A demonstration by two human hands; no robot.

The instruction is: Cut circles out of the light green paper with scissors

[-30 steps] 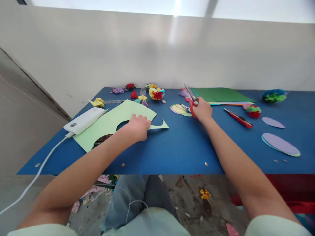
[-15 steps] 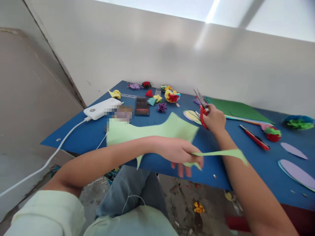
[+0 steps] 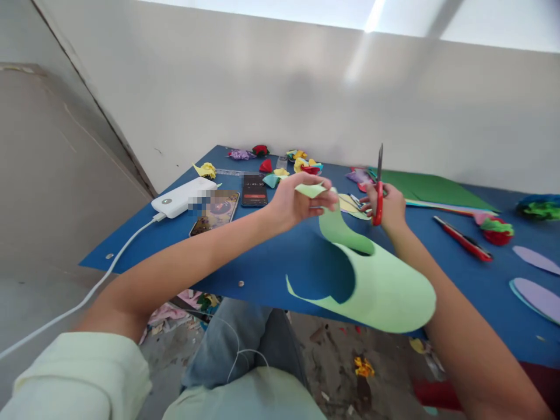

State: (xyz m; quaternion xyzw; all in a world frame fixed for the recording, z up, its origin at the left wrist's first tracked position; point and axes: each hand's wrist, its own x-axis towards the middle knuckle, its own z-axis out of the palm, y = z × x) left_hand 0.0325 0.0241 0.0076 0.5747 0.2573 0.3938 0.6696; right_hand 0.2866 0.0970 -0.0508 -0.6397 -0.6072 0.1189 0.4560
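Observation:
My left hand (image 3: 301,201) is raised over the table with its fingers closed on a pale green sheet of paper (image 3: 394,289). The sheet has cut-out, curved edges. It curls down from my fingers and bulges toward my right forearm and the table's front edge. My right hand (image 3: 391,207) grips a pair of scissors (image 3: 379,198) by the red handles, with the blades pointing up, apart from the green paper. Pale yellow paper ovals (image 3: 349,204) lie on the table between my hands, partly covered.
On the blue table (image 3: 262,256) are a white power bank (image 3: 184,197) with a cable, two phones (image 3: 254,189), crumpled paper flowers (image 3: 240,154) and green sheets (image 3: 433,189). To the right lie a red cutter knife (image 3: 464,238) and lilac ovals (image 3: 538,297). Scraps litter the floor.
My left hand has moved up and away from me, swinging the green paper from the left side to the right, where it now curls. The scissors have turned more upright.

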